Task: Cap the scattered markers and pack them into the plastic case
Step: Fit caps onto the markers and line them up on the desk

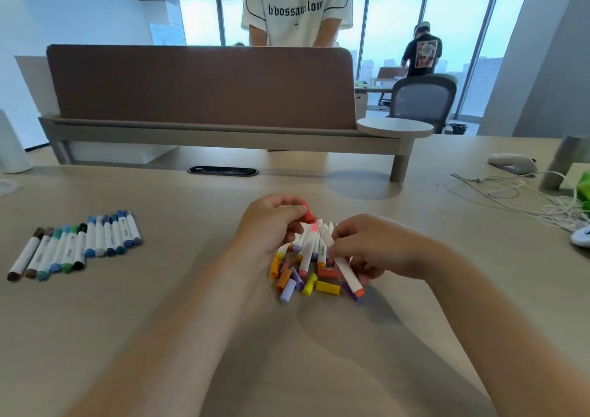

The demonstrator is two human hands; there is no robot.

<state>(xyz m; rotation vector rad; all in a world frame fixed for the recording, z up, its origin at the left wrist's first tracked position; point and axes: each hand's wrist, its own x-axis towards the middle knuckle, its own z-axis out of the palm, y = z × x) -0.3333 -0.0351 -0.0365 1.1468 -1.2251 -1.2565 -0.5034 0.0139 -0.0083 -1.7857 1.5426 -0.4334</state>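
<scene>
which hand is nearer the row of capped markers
Left. The left hand, pinching a red cap, is right of the row of capped markers; the right hand, gripping a marker, is farther right.

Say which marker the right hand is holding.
The white marker with the orange cap on its near end; the right hand grips its middle, slanted over the right side of the pile.

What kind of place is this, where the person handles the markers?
Most likely an open-plan office: a long desk with a brown divider screen, a mesh office chair at another desk, and tall windows looking out on city buildings.
</scene>
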